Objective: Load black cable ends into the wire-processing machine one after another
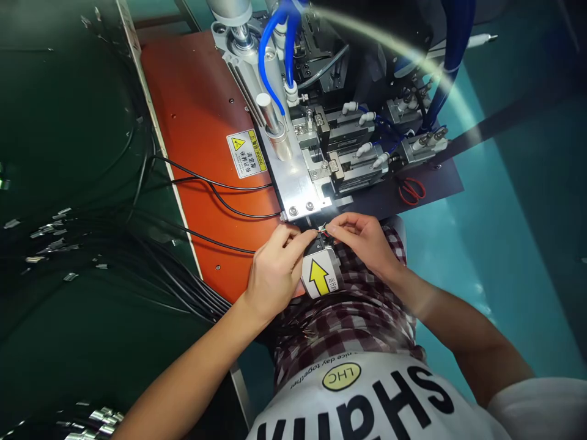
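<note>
At the front of a metal pneumatic machine [293, 177], my two hands meet over thin coloured wires [323, 231]. My left hand [277, 266] is closed, with thumb and forefinger pinching the end of a black cable [220, 244] that runs in from the left. My right hand [360, 238] pinches the fine wires, red among them, fanning out from that cable end. Just below the fingers is a part with a white label and a yellow arrow [320, 278]. The fingertips partly hide the wire ends.
The machine stands on an orange board [183, 122] bearing a warning label [246, 153]. Red-handled scissors [411, 191] lie at its right. Bundled black cables [183, 287] with shiny ends cover part of the dark green table [59, 342]. Blue air hoses [263, 61] rise above.
</note>
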The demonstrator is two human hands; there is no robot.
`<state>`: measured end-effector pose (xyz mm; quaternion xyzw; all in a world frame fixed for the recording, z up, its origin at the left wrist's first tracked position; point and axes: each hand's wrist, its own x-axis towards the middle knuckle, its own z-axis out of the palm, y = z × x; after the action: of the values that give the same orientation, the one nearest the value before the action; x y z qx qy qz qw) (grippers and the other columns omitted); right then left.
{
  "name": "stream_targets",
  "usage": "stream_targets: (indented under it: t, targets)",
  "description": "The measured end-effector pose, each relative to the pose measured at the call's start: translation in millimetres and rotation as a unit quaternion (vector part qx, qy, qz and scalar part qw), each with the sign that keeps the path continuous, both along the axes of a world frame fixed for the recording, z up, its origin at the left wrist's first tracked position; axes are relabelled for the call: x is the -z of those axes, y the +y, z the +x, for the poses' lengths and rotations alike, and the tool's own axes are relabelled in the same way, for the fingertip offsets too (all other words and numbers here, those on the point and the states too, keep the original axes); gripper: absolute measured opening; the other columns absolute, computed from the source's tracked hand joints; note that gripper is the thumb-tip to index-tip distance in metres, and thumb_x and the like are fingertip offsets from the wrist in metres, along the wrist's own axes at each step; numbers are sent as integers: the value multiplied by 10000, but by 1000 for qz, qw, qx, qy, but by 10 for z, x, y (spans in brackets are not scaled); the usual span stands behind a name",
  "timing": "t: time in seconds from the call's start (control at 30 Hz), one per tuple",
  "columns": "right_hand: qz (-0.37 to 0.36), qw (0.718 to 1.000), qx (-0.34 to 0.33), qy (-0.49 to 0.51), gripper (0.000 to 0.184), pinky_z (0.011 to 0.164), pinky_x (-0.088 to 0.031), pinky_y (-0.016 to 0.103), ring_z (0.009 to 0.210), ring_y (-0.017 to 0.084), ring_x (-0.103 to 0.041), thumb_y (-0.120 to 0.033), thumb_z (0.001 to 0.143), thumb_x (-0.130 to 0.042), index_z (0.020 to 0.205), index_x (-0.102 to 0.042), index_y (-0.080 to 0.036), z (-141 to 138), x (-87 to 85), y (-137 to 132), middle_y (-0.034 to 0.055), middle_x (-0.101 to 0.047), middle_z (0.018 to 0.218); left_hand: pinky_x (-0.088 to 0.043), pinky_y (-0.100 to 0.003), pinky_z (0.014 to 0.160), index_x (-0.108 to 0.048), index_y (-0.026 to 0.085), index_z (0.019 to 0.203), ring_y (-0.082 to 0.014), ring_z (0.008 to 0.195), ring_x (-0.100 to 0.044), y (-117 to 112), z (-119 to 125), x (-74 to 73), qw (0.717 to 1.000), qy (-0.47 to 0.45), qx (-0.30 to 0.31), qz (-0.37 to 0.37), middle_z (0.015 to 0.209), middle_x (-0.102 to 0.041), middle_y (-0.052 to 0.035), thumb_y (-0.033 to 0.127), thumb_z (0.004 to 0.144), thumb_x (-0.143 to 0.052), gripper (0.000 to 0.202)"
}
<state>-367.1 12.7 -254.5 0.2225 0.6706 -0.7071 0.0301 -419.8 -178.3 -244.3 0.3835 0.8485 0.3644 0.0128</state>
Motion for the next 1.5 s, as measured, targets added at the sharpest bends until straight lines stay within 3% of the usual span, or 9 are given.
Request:
stream_targets:
  t: [0.9, 1.27, 1.5]
  targets:
    - [20, 1000, -5, 20, 159, 684, -464, 281, 716, 126, -589, -330, 817, -729, 828, -719, -171, 10, 70, 17, 26, -693, 812, -500, -266, 679, -659, 189, 1198, -162, 822, -592, -3, -20, 77, 998, 51, 9, -30, 931, -589, -70, 119, 948, -476, 318]
    - [77, 994, -10, 80, 106, 721, -481, 270, 767, 129, -610, -273, 850, -696, 830, -704, -169, -7, 77, -4, 23, -704, 848, -498, -270, 673, -661, 175, 1196, -169, 816, -590, -7, -21, 85, 998, 51, 10, -32, 936, -586, -72, 93, 924, -493, 330]
    - [64, 997, -5, 51, 138, 694, -476, 273, 747, 134, -610, -307, 845, -704, 842, -712, -169, 6, 81, -11, 30, -705, 847, -505, -270, 670, -656, 180, 1199, -172, 826, -601, -10, -21, 64, 998, 48, 11, -39, 945, -594, -75, 86, 919, -484, 343]
